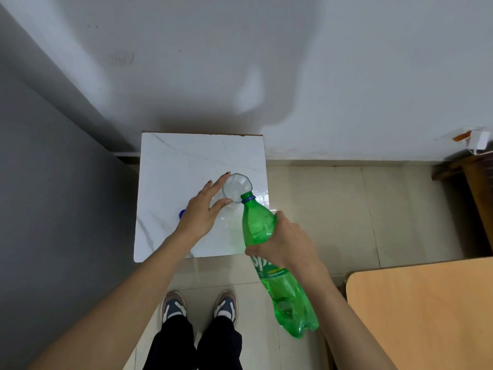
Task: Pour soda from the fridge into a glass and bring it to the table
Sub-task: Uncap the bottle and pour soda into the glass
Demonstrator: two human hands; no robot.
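A clear glass (237,186) stands on the small white marble-topped table (170,166), near its right edge. My left hand (204,209) curls around the glass's left side, thumb in front and fingers behind. My right hand (285,243) grips a large green soda bottle (269,252) around its middle. The bottle is tilted with its open mouth at the glass's rim and its base raised toward me. A blue cap (181,214) lies on the table, partly hidden by my left wrist.
A grey surface (48,182) rises to the left of the white table, a white wall behind it. A wooden table corner (421,311) sits at lower right. Dark wooden furniture (477,188) stands at far right. My feet (198,307) are on the tiled floor.
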